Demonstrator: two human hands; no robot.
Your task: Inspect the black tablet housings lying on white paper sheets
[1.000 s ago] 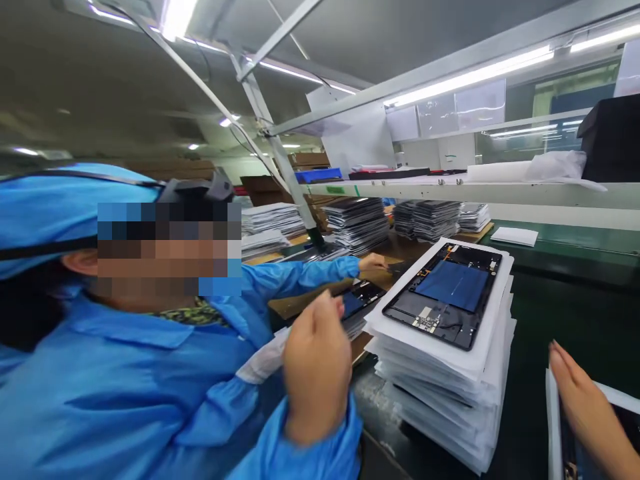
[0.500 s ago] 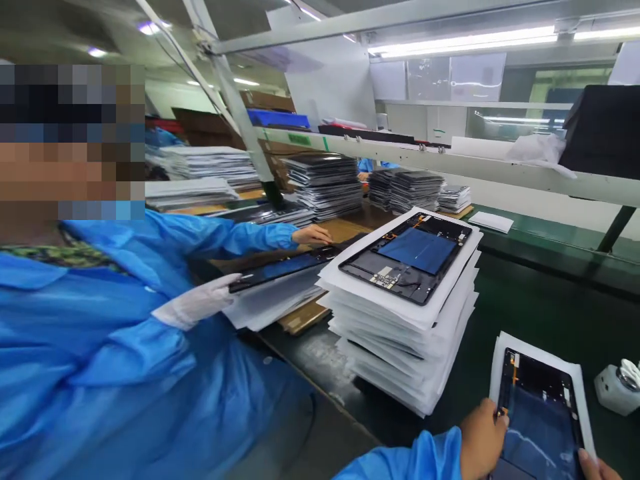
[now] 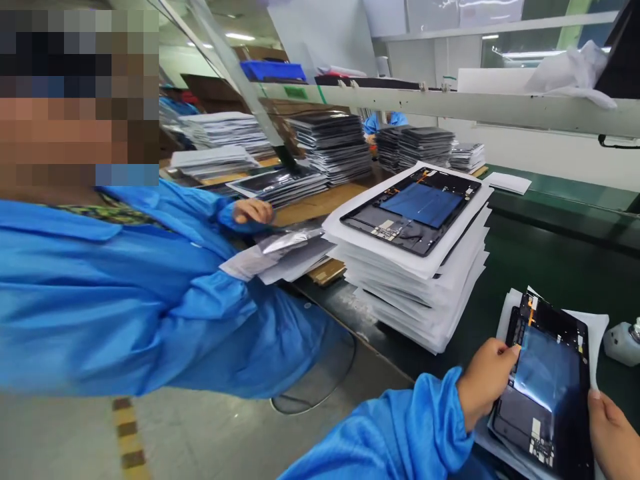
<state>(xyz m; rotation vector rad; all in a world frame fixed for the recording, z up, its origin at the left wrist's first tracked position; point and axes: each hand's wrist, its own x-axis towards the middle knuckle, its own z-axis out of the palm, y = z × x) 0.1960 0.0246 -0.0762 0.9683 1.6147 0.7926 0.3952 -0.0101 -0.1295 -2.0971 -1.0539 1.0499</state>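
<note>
Gripping a tablet [image 3: 550,373] between my 2 hands, I have it low at the right, tilted, its inner parts facing up. My left hand [image 3: 486,383] pinches the left edge, thumb on top near an orange strip [image 3: 531,312]. My right hand [image 3: 614,430] has its thumb at the right edge, the fingers mostly hidden. Paper [image 3: 599,333] sticks out past the tablet's top corners; I can't tell whether my fingers hold that too. Small white patches show near the tablet's top and bottom, and any print on them is too small for me to read.

Just beyond the right edge stands a bottle [image 3: 623,343], partly cut off. To my left on the green bench [image 3: 520,247] is a stack [image 3: 410,307] of papers, with another shell [image 3: 364,217] lying face up on top.

Farther left, a co-worker in a blue coat [image 3: 165,300] has 1 bare hand [image 3: 254,211] raised and 1 gloved hand [image 3: 245,262] at something shiny and blurred. Along the shelf [image 3: 425,101] runs a green label [image 3: 296,93], its writing illegible from here. Under it rise dark piles [image 3: 333,147].
</note>
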